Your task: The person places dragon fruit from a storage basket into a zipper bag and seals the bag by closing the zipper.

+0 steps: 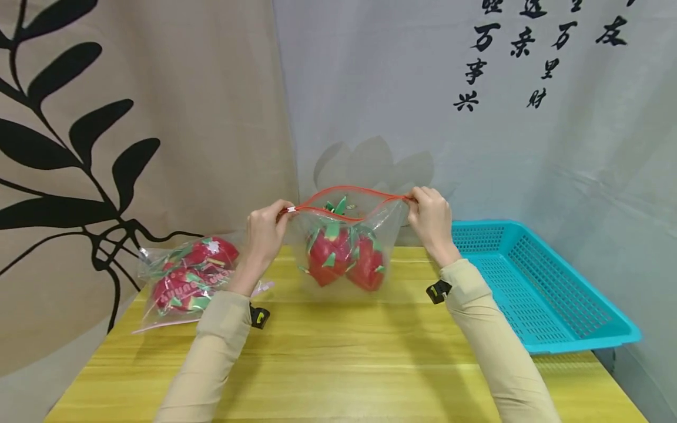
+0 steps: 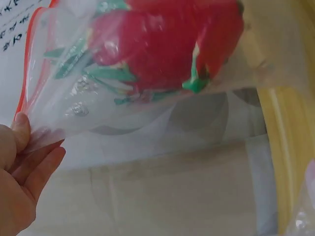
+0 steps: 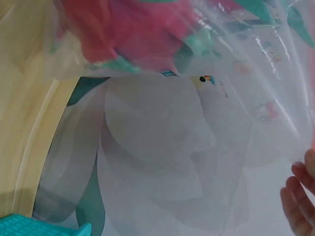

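A clear zip bag (image 1: 393, 235) with a red-orange zip edge hangs between both hands, its mouth gaping. Inside are two red dragon fruits (image 1: 329, 255) with green scales, low in the bag. My left hand (image 1: 266, 229) pinches the left end of the zip edge, by a small white slider (image 1: 291, 209). At the opposite end, the right hand (image 1: 431, 217) pinches the other top corner. In the left wrist view, thumb and fingers of the left hand (image 2: 24, 167) grip the bag's corner. Only some fingers of the right hand (image 3: 300, 191) show in the right wrist view.
Left of the hands, another clear zip bag (image 1: 150, 314) holds more dragon fruits on the yellow wooden table (image 1: 338, 364). A turquoise plastic basket (image 1: 571, 288) stands on the right side. Behind the table hangs a printed cloth (image 1: 370, 88) with leaves and characters.
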The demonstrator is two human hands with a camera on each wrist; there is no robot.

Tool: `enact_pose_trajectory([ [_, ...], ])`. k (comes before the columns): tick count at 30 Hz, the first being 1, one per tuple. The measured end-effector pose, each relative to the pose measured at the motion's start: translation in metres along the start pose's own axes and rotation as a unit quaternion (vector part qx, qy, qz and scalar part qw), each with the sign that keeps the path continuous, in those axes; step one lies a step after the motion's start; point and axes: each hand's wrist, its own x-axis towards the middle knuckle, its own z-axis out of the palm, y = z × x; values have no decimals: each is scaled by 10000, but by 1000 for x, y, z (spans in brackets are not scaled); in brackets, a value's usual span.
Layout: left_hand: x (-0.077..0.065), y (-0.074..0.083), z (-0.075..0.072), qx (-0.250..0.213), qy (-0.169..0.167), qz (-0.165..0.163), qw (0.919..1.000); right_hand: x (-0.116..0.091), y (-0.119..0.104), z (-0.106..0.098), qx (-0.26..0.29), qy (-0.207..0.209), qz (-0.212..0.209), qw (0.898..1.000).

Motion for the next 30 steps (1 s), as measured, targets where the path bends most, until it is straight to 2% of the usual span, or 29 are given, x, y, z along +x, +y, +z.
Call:
enact_pose_trajectory([
  [3, -8, 1, 2, -180, -100, 17, 9998, -7, 2, -5, -99, 9, -202, 9997],
  [7, -35, 6, -1, -347, -487, 111, 9982, -34, 2, -19, -260, -86, -575, 9980],
  [11, -62, 18, -14, -452, -917, 203, 9946, -57, -4, -41, -327, -169, -1033, 9940],
  [13, -74, 25, -22, -512, -1237, 196, 9908, -66, -8, -52, -341, -237, -1254, 9912],
  [18, -106, 39, -35, -558, -2125, 329, 9750, -89, -14, -72, -380, -565, -1731, 9825],
  [21, -126, 44, -38, -660, -2654, 386, 9611, -106, -15, -81, -380, -797, -1918, 9775],
  [24, -145, 54, -41, -816, -3197, 223, 9437, -125, -15, -86, -379, -1004, -1976, 9744],
  [26, -157, 63, -42, -783, -3449, 182, 9352, -138, -15, -90, -340, -1166, -1957, 9731],
  [30, -175, 80, -39, -259, -3687, 796, 9258, -159, -18, -100, -331, -1462, -1992, 9684],
])
